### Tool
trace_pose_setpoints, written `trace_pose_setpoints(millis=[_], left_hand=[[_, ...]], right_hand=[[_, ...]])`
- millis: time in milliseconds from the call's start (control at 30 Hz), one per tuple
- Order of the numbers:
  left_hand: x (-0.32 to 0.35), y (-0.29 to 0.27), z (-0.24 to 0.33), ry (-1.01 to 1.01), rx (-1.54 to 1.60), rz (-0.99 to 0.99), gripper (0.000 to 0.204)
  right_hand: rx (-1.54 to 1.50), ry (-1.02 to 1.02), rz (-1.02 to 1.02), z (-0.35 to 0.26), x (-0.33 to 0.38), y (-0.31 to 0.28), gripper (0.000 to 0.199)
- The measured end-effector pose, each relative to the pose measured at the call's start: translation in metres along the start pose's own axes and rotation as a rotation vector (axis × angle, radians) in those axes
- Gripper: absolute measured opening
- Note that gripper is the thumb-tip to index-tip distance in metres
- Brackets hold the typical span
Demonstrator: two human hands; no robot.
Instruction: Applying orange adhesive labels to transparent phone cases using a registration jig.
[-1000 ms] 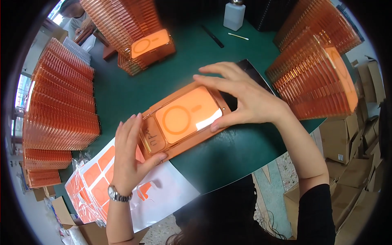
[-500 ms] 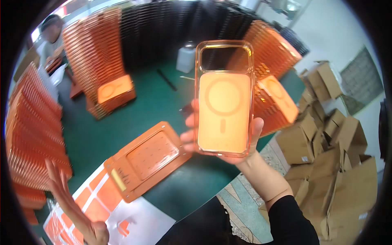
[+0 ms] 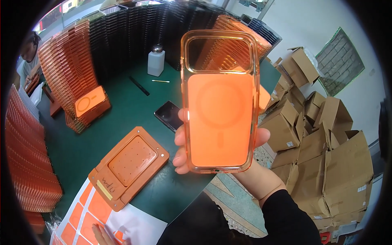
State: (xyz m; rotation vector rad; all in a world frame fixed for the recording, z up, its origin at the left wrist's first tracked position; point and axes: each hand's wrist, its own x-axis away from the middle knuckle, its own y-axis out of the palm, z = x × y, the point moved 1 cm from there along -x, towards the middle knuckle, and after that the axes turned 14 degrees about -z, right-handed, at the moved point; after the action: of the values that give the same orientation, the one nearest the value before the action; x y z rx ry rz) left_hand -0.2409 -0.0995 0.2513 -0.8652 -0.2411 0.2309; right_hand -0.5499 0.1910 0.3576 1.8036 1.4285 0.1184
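Note:
My right hand (image 3: 180,153) holds up a clear orange phone case (image 3: 220,122), fingers along its left edge and thumb at the right. An orange panel with a faint ring and short bar fills most of the case, below a see-through camera opening. Low at the left, my left hand (image 3: 101,235) is partly cut off by the lower edge. Its visible fingers are stretched out over a white sheet (image 3: 141,218) bearing orange rounded stickers, and it holds nothing I can see. Between the hands lies an orange fixture plate (image 3: 132,159) with a recessed, dotted rectangle.
Stacked orange cases (image 3: 69,61) and black cases (image 3: 126,36) line the green table's (image 3: 122,106) back; more orange ones (image 3: 28,155) stand left. A white bottle (image 3: 156,62), cotton swab (image 3: 161,81), black strip (image 3: 139,85) and dark phone (image 3: 168,116) lie mid-table. Cardboard boxes (image 3: 347,175) crowd the right. Another person sits far left.
The phone case has come nearer and looks larger. My left hand has dropped from beside the left stack to the sticker sheet. The whole view has shifted, uncovering the dark phone.

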Motion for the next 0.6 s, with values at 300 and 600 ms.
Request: trace_pose_setpoints(millis=[300,600], left_hand=[[0.004,0.006,-0.011,0.033,-0.281,-0.022,0.082],[0.008,0.007,-0.012,0.079,-0.403,-0.015,0.071]], right_hand=[[-0.022,-0.16,-0.272,-0.013,0.008,0.005,0.133],[1.565,-0.08,0.591,-0.116,0.028,0.086,0.108]])
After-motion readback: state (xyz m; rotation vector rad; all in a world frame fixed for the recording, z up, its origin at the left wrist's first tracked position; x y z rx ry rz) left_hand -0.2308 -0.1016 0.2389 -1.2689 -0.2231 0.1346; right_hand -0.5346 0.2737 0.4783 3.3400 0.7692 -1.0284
